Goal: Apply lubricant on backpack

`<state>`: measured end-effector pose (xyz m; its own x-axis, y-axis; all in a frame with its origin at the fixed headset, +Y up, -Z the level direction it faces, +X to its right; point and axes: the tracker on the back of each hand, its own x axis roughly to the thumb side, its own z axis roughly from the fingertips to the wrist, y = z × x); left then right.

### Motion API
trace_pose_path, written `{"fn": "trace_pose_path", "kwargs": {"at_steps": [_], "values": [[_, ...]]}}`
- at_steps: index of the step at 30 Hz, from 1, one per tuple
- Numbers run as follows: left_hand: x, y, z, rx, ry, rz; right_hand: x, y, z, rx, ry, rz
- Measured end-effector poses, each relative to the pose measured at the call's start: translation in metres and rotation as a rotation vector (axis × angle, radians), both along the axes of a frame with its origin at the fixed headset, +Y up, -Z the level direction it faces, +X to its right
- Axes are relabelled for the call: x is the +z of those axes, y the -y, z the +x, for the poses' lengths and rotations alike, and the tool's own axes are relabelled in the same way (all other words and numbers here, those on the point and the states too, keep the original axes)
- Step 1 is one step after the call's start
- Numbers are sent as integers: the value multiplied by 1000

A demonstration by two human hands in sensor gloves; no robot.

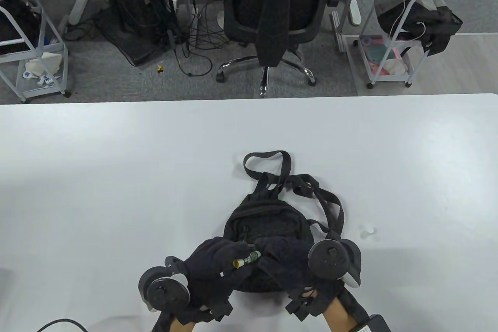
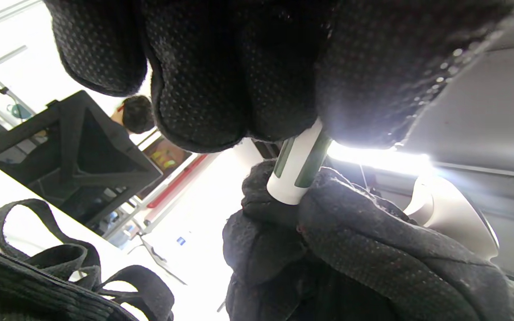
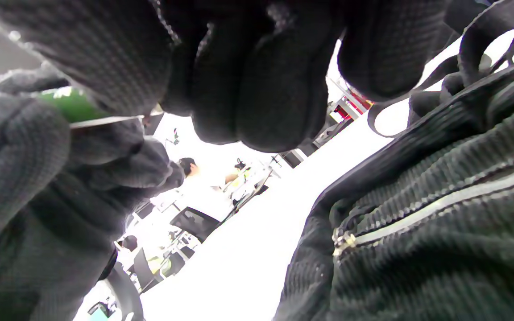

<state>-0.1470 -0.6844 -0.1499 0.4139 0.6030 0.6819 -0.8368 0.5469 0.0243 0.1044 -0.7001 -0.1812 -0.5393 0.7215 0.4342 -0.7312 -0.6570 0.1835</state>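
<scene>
Your left hand and right hand both pinch the little lubricant stick just above the backpack on the table; the zipper looks untouched, so rubbing is left, I think.

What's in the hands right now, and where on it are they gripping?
A small green-and-white lubricant stick: the left hand grips its barrel, the right hand holds its far end, above the backpack.

Table view: evenly lit, sharp; soft shadows beneath black fabric backpack.
Wrist views: backgrounds blown out white, near gloves blurred, dark.
</scene>
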Motion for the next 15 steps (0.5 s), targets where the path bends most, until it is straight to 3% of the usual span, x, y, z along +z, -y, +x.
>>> {"fn": "trace_pose_path", "kwargs": {"at_steps": [15], "values": [[-1, 5, 3, 64, 22, -66, 4, -6, -7, -43, -71, -9]]}}
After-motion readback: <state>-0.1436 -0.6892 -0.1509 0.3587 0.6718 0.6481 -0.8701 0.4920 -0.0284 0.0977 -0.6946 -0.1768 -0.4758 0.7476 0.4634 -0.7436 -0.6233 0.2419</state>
